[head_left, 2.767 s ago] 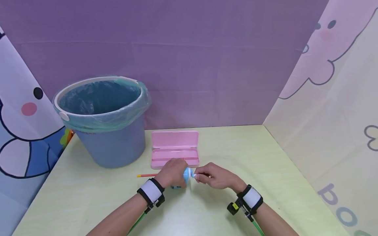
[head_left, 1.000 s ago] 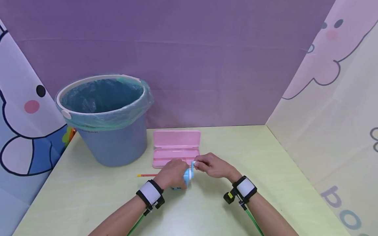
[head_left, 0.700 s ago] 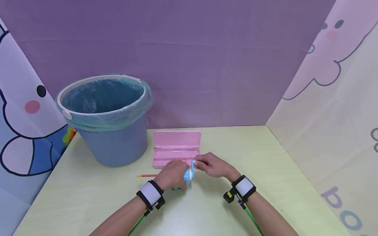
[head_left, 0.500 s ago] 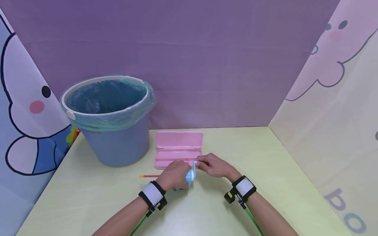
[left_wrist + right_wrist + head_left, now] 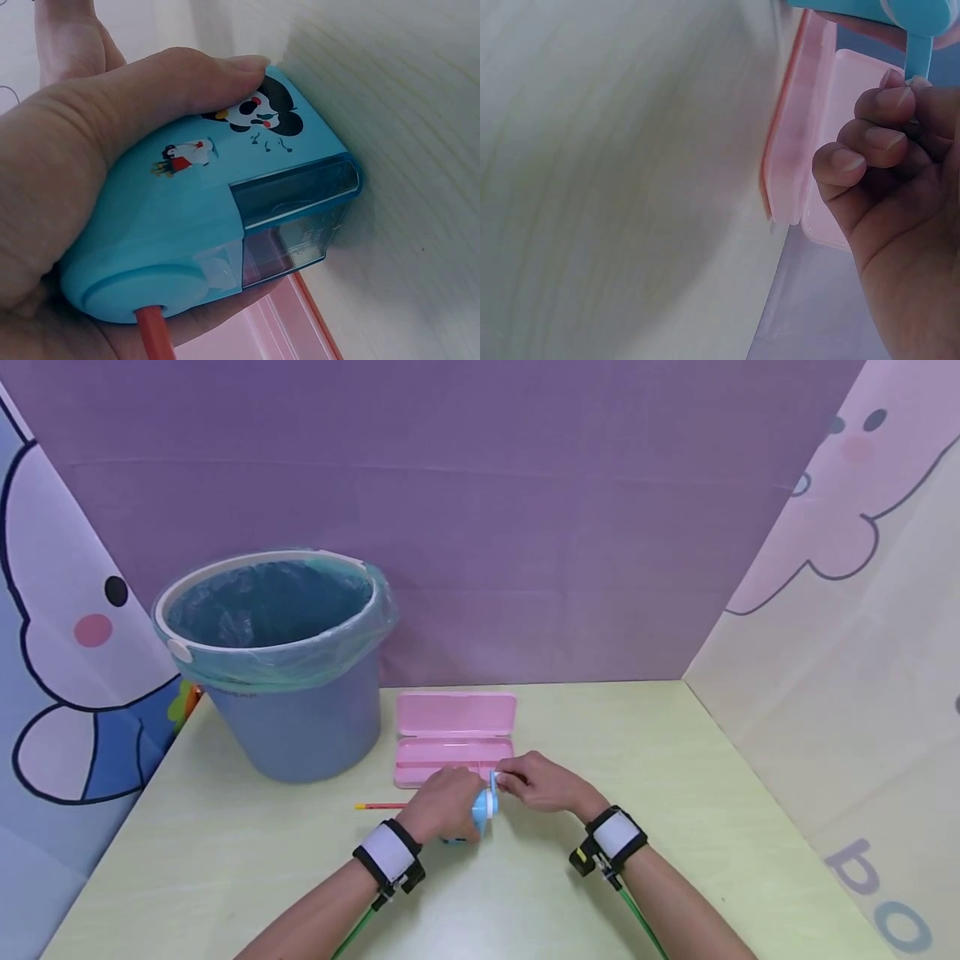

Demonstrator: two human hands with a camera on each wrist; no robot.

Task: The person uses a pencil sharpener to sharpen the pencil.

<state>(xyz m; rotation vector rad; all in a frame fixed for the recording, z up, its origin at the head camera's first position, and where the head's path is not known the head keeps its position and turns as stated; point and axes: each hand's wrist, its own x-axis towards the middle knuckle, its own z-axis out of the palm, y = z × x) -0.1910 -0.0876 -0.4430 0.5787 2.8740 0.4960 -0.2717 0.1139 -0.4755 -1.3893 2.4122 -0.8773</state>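
My left hand (image 5: 445,806) grips a light-blue crank pencil sharpener (image 5: 202,202), its thumb lying along the top by the printed cartoon figures. A red pencil (image 5: 154,334) is in the sharpener's round front hole; in the head view its yellow-tipped end points left. The clear, dark-tinted shavings drawer (image 5: 289,225) is closed. To the right, my right hand (image 5: 546,783) pinches the end of the crank handle (image 5: 919,56) between thumb and fingertips, the other fingers curled. The crank arm stands upward in the head view. My left hand hides most of the sharpener there.
A pink pencil case (image 5: 456,714) lies open just behind my hands. At the back left stands a blue bin (image 5: 300,727) with a plastic liner. A purple backdrop (image 5: 540,568) rises behind the pale table (image 5: 600,718).
Since the oldest frame, my right hand has moved up with the crank handle, which has turned to point upward. Over the last second both hands hold nearly still; the head view has shifted slightly.
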